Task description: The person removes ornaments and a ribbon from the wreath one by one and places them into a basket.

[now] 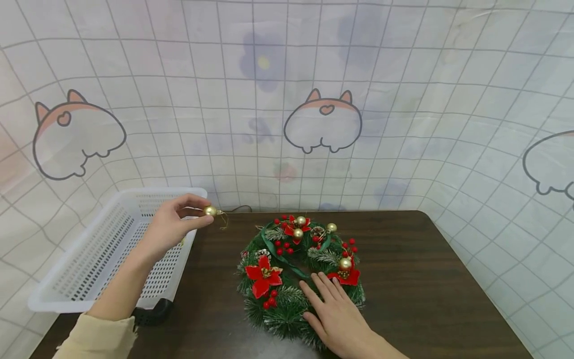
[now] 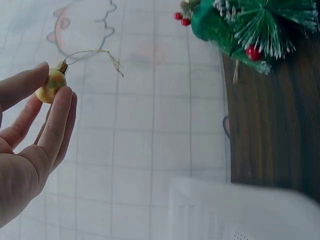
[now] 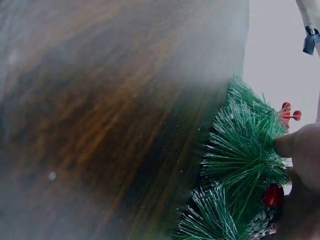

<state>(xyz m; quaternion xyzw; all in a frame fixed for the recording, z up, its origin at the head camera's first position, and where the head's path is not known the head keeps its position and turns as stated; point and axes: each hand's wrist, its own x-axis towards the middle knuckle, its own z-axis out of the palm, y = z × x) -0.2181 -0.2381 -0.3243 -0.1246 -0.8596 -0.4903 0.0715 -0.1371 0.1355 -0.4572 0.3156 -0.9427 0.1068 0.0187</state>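
A green wreath [image 1: 287,299] with red poinsettias, red berries and gold balls lies on the dark wooden table [image 1: 426,279]. My right hand [image 1: 334,309] rests flat on its lower right part, fingers straight; the right wrist view shows the wreath's needles [image 3: 240,155] against that hand. My left hand [image 1: 172,224] is raised over the corner of a white basket [image 1: 89,249] and pinches a small gold ball ornament [image 1: 209,211] between thumb and fingertips. A thin gold string hangs from the gold ball ornament [image 2: 51,85] in the left wrist view, where the wreath [image 2: 250,25] is at the top right.
The white perforated basket sits at the table's left edge, partly overhanging it. A black object [image 1: 154,311] lies under its near corner. A printed cloth backdrop [image 1: 287,99] surrounds the table. Bare tabletop lies right of the wreath.
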